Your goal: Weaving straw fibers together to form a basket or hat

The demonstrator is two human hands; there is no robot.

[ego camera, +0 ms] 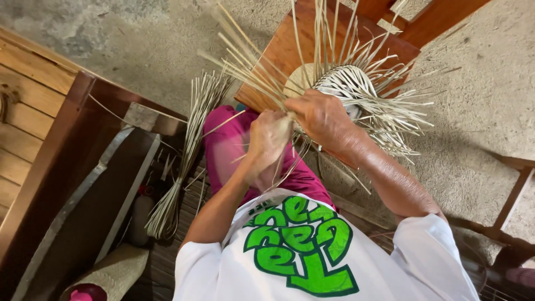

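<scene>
Half-woven straw hat (343,83) on a wooden stool (278,53), right hand (320,117) pressing on its edge, left hand (267,139) beside it, fingers pinching loose strips, strip bundle (186,150) left of the stool.

A loose bundle of pale straw strips (186,161) lies left of centre, fanning out toward the top. Wooden planks (25,106) fill the left edge, bare concrete floor (479,111) spreads across the right, and a rolled woven mat (114,273) sits at lower left.
</scene>
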